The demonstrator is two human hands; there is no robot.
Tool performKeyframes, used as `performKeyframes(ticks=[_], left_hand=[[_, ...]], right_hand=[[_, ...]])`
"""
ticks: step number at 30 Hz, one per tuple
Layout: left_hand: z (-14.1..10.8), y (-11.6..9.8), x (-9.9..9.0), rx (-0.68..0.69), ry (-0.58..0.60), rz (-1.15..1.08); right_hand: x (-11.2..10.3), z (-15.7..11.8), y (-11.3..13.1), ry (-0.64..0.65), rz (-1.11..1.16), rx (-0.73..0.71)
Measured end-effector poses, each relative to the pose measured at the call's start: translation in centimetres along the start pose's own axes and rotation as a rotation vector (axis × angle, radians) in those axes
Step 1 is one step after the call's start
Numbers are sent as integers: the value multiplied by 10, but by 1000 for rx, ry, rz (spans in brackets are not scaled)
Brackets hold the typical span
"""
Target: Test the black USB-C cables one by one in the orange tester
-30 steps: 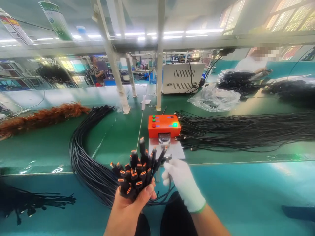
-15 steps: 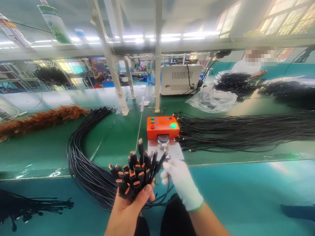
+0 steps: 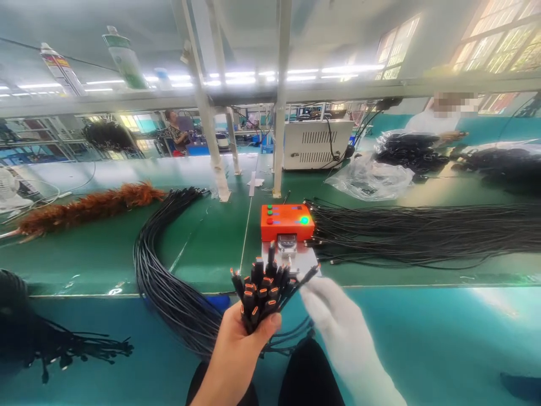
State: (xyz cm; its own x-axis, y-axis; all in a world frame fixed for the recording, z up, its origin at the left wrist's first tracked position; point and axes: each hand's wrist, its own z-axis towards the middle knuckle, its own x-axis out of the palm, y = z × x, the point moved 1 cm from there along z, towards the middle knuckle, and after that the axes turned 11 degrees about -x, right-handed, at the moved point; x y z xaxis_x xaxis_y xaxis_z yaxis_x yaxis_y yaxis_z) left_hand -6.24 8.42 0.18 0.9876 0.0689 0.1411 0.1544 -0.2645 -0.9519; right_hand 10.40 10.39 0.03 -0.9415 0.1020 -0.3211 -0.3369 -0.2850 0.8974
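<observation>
My bare left hand (image 3: 249,344) is wrapped round a bundle of black USB-C cables (image 3: 262,293), their orange-lined plugs pointing up and away from me. The cables' long lengths (image 3: 156,259) curve left onto the green bench. My right hand (image 3: 329,307), in a white glove and somewhat blurred, is closed at the bundle's right side. A single USB-C plug (image 3: 310,274) leans out to the right there, against the glove's fingertips; the exact grip is partly hidden. Just beyond both hands sits an orange tester box (image 3: 287,221) with a lit green light and a metal-plate fixture (image 3: 288,243) in front.
Many black cables (image 3: 422,231) lie to the right of the box. A brown feather duster (image 3: 93,208) rests at left; another cable bundle (image 3: 67,338) hangs at the lower left. White posts (image 3: 279,113), a metal cabinet (image 3: 316,144) and clear plastic bags (image 3: 372,180) stand behind. A co-worker (image 3: 435,121) is at the far right.
The view has shifted, so the bench appears further right and slightly lower. The leaning plug has tilted outward to the right, away from the bundle, along with my gloved hand.
</observation>
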Motion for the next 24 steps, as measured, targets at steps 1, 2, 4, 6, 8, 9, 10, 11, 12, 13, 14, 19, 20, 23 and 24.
performKeyframes(ticks=[1, 2, 4, 6, 8, 9, 10, 11, 12, 13, 14, 19, 20, 23, 24], left_hand=[[0, 0, 1, -13, 18, 25], [0, 0, 2, -26, 27, 55], [-1, 0, 4, -33, 1, 75], [-5, 0, 4, -11, -76, 18], [-10, -1, 0, 16, -173, -73], [-13, -2, -2, 24, -207, -107], [-16, -3, -5, 30, -216, -124], [-18, -5, -7, 38, -210, -129], [-20, -6, -9, 48, -198, -129], [-21, -8, -10, 60, -184, -127], [-22, -9, -10, 71, -171, -123], [-19, -10, -7, 86, -157, -107], [-19, -10, -7, 87, -153, -107], [-18, -9, -7, 78, -152, -124], [-18, -9, -7, 68, -149, -127]], right_hand=[[3, -1, 10, -34, 145, -40], [7, -2, 19, -86, 238, -50], [12, 0, 30, -198, 290, 3], [15, 3, 28, -247, 282, 88], [19, 7, 14, -169, 361, 174], [22, 9, 3, -107, 451, 211], [25, 10, -8, -41, 566, 246], [29, 11, -19, 10, 701, 275], [33, 11, -30, 41, 827, 298], [37, 11, -39, 56, 932, 319], [40, 11, -46, 61, 1008, 341], [53, 13, -60, 54, 1097, 415], [54, 13, -62, 52, 1103, 413], [56, 14, -66, 47, 1120, 406], [56, 15, -67, 41, 1126, 402]])
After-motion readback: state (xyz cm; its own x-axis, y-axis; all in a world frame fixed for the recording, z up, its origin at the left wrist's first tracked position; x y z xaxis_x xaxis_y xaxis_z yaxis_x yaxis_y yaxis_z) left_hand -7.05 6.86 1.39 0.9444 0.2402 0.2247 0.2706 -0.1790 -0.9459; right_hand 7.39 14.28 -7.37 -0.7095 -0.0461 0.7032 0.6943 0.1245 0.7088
